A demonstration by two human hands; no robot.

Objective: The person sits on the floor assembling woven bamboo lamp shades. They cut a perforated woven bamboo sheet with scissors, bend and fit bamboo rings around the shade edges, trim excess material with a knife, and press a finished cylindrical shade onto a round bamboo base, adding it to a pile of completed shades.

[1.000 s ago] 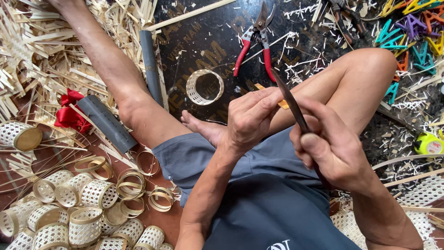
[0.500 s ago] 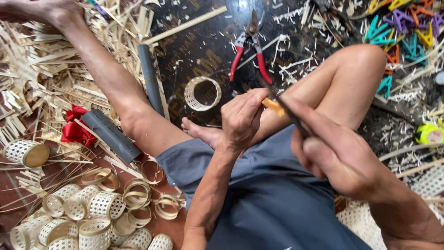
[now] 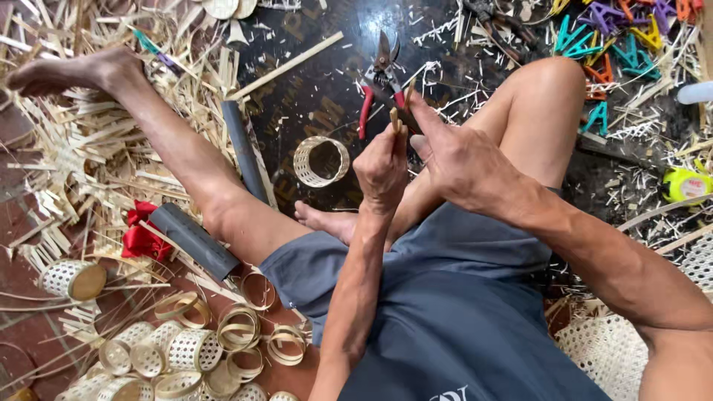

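Observation:
I sit on the floor with my legs spread. My left hand (image 3: 382, 167) pinches a short, thin bamboo strip (image 3: 394, 119) that stands upright between its fingertips. My right hand (image 3: 454, 157) presses against it from the right and grips a dark blade (image 3: 411, 121), mostly hidden by the fingers, set against the strip. Both hands hover above my right knee and a dark board (image 3: 312, 89). Red-handled shears (image 3: 377, 80) lie on the board just beyond the hands. A small woven bamboo ring (image 3: 321, 161) stands to their left.
Two grey tubes (image 3: 241, 148) (image 3: 194, 239) and a red cloth (image 3: 141, 232) lie by my left leg. Several woven cups (image 3: 171, 349) and bamboo hoops (image 3: 241, 327) sit at bottom left. Bamboo offcuts (image 3: 82, 171) cover the left; coloured clips (image 3: 616, 37), a yellow tape measure (image 3: 687, 186) and a woven panel (image 3: 601, 349) are right.
Both hands have risen and moved away from my body, towards the shears. The long dark blade, plainly seen before, is now mostly hidden, and the strip stands upright.

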